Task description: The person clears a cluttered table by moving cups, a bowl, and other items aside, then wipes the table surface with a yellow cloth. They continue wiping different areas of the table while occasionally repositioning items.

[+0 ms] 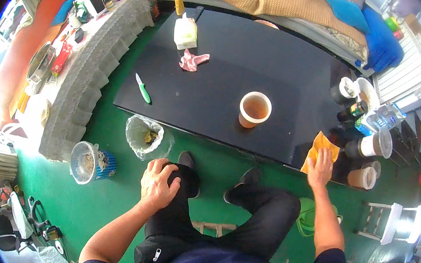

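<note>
Under my right hand (320, 167) an orange cloth (322, 144) lies at the near right edge of the glossy black table (197, 93); my fingers press on it. My left hand (159, 183) rests on my knee with its fingers somewhat spread, holding nothing. Left of the cloth, a white tub of brown liquid (255, 109) stands on the table. A crumpled pink cloth (193, 60) lies farther back, in front of a tissue pack (185, 33). Near the table's left end lies a knife with a green handle (144, 93).
Jars and tubs, among them a lidded jar (375, 144) and a brown tub (362, 179), crowd the table's right end beside a milk package (380, 119). A lined bin (145, 136) and a blue-white bucket (93, 161) stand on the green floor at the left.
</note>
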### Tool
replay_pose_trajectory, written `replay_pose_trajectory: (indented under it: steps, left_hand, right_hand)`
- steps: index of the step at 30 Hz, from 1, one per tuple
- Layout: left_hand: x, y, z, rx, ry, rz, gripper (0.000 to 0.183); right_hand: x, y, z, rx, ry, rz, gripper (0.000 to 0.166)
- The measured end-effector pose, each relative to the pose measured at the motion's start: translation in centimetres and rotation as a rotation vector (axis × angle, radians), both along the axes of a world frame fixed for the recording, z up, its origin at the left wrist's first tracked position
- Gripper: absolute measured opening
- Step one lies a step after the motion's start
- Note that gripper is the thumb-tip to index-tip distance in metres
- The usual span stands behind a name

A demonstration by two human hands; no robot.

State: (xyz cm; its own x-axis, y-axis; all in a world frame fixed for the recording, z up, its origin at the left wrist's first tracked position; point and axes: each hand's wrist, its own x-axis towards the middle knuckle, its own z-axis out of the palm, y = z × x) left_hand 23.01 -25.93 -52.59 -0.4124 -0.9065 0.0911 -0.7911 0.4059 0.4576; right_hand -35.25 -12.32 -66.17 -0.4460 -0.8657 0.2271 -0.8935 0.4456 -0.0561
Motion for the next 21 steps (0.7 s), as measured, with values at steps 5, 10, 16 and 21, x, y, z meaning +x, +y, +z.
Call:
replay_pose_trajectory:
  steps: [5, 10, 16, 21]
  left_hand:
    - [0.6, 0.2, 0.0, 0.001, -0.005, 0.023, 0.033]
    - [-0.5, -0.3, 0.1, 0.015, -0.008, -0.009, 0.033]
    - [-1.5, -0.9, 0.2, 0.02, -0.038, -0.023, 0.035]
    - [-2.5, -1.4, 0.6, 0.034, -0.067, -0.045, 0.036]
  right_hand:
    - [1.6, -2.1, -0.9, 0.131, 0.054, -0.024, 0.077]
    - [2.3, -4.3, -0.9, 0.156, -0.004, 0.083, 0.078]
    - [3.9, -8.9, 0.2, 0.131, -0.05, 0.236, 0.074]
    - [4.8, -15.1, 0.7, 0.116, -0.047, 0.316, 0.073]
